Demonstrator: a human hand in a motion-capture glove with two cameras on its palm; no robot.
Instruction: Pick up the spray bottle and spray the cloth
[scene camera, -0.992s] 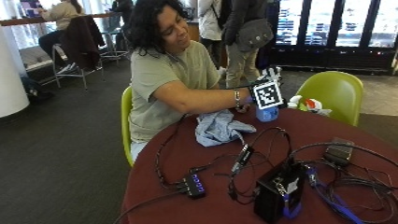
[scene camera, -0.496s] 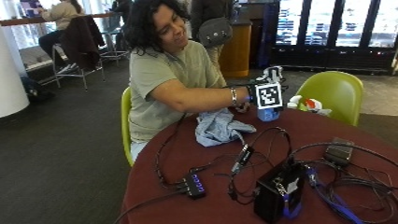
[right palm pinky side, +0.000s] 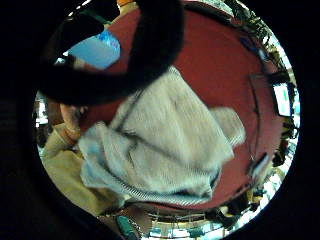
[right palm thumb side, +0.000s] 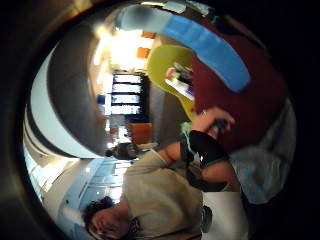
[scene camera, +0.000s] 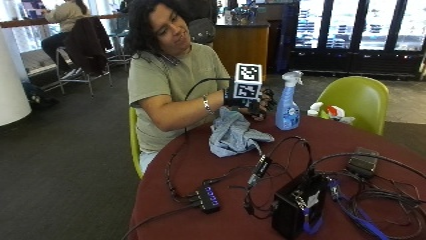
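A blue spray bottle (scene camera: 287, 107) with a white trigger head stands upright on the round maroon table (scene camera: 200, 170), at its far side. My gloved right hand (scene camera: 258, 102) hovers just left of it, over the far edge of the cloth, with a small gap to the bottle. Its fingers are loosely curled and hold nothing. The crumpled pale blue cloth (scene camera: 233, 134) lies on the table in front of the person. In the palm views the bottle (right palm thumb side: 210, 47) shows close by, and the cloth (right palm pinky side: 170, 145) spreads under the palm. A bare left hand (right palm thumb side: 215, 122) rests at the table's edge beside the cloth.
A black box (scene camera: 296, 207), a small hub (scene camera: 208, 197), a grey device (scene camera: 363, 162) and several tangled cables cover the near and right parts of the table. A green chair (scene camera: 356, 97) stands behind the table, with red and white items (scene camera: 329, 111) at its edge.
My right hand has drawn back from the bottle towards the person and risen slightly. The bottle, earlier half hidden behind the hand, now stands fully in view on the same spot.
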